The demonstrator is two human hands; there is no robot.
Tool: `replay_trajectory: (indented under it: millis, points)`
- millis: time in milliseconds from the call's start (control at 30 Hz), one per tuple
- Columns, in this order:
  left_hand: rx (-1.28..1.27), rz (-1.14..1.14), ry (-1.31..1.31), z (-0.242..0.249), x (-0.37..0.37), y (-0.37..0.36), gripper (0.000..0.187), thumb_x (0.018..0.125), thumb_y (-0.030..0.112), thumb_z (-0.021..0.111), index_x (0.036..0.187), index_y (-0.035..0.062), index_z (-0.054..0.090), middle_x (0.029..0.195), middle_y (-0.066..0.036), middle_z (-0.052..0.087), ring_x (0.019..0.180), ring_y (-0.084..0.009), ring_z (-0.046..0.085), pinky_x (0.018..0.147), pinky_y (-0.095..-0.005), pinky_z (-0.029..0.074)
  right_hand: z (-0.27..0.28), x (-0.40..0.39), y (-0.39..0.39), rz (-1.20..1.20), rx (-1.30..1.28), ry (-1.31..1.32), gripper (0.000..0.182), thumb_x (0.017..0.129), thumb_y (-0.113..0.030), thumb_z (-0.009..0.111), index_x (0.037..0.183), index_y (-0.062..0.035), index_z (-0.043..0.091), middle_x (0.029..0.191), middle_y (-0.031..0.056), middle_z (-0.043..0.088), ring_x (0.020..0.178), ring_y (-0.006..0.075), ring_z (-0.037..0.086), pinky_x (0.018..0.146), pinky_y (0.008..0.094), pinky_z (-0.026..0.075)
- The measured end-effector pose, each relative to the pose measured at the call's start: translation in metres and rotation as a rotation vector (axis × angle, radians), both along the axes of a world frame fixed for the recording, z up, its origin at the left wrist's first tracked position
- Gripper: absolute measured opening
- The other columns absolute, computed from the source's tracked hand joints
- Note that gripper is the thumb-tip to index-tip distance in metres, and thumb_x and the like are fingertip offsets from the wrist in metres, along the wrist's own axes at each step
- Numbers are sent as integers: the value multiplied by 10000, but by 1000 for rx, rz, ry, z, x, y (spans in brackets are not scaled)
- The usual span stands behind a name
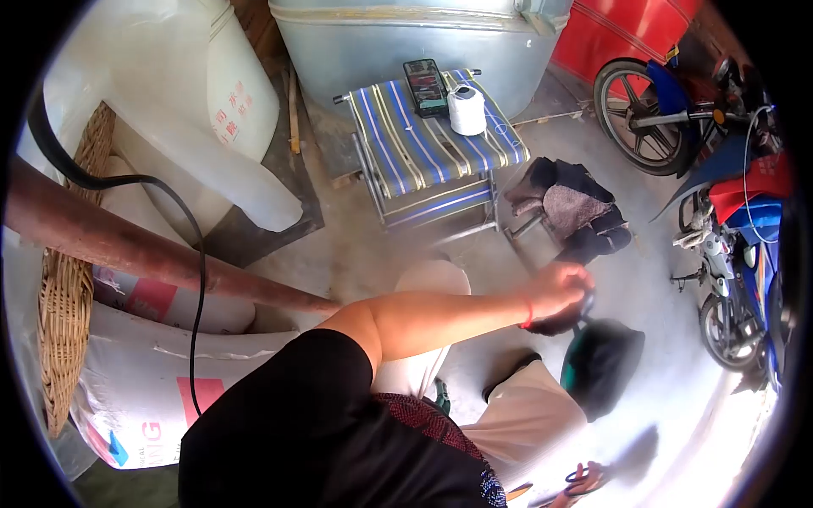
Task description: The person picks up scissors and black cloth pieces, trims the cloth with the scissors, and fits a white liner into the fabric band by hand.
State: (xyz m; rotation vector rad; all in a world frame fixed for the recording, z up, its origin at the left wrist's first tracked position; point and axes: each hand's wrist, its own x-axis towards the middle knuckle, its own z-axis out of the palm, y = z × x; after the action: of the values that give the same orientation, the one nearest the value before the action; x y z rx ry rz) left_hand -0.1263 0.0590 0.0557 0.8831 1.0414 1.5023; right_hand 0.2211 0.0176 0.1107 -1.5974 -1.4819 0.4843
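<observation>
My left arm reaches across to the right, with a red string bracelet at its wrist. My left hand is closed, blurred by motion, on a dark piece of cloth that shows black with a green side and hangs below the fingers. At the lower right edge, my right hand has its fingers curled through the black loop handles of what look like scissors; their blades are hidden. Beyond my left hand, a pile of dark and brownish cloth pieces rests on a low support.
A striped folding stool bears a phone and a white thread spool. Behind it stands a metal bin. White sacks, a wicker basket and a rusty pole are left. A motorcycle wheel is right.
</observation>
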Motion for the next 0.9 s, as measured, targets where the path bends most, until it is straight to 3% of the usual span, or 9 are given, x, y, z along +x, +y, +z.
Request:
replay_trajectory:
  millis: [167,200,267,367,400,467,667,900]
  points:
    - [50,127,64,4,-16,-3,189,790,-45,497,966,6,542,795,-36,597,727,-58,529,658,-209,435,29,-53,19,379,-56,234,896,697,-749,407,1266,-64,314,837,36,478,645,82,462,439,154,362]
    - [83,170,15,-6,-16,5,203,785,-61,492,966,12,546,790,-22,589,726,-53,523,645,-200,426,24,-67,33,497,-123,376,903,698,-756,398,1272,-65,309,835,32,476,640,76,459,434,149,359]
    - [21,192,14,0,-27,6,224,779,-78,492,973,18,549,788,-1,571,722,-50,521,647,-190,427,0,-104,61,736,-352,741,976,581,-809,437,1221,-77,352,799,15,467,592,84,422,415,177,345]
    - [195,268,-144,-2,-34,10,269,780,-84,488,1024,21,529,814,12,548,736,-43,519,676,-181,434,9,-190,40,904,-535,718,1021,527,-856,374,1158,-54,374,781,30,482,592,92,432,434,209,374]
    - [229,267,-172,2,-37,7,284,784,-83,485,1046,21,517,832,10,544,747,-41,518,689,-181,437,5,-201,41,1059,-566,681,1029,524,-855,368,1159,-45,370,764,30,480,595,96,434,447,217,378]
    - [272,194,-267,4,-42,6,311,796,-67,491,1092,28,492,884,1,548,783,-41,518,712,-182,434,5,-210,24,1084,-600,739,1007,549,-836,381,1153,-30,382,757,37,490,605,104,451,462,220,380]
    - [351,133,-231,13,-47,4,316,828,51,569,1129,34,476,903,-25,586,799,-54,532,726,-182,440,-13,-187,25,1162,-823,809,968,602,-819,365,1154,-24,382,762,38,485,598,93,435,469,212,379]
    - [353,142,-194,15,-36,11,295,826,29,561,1112,34,492,890,-7,570,804,-36,510,710,-168,408,-18,-177,26,1156,-872,826,926,653,-793,338,1163,-21,377,756,26,472,609,87,413,473,206,372]
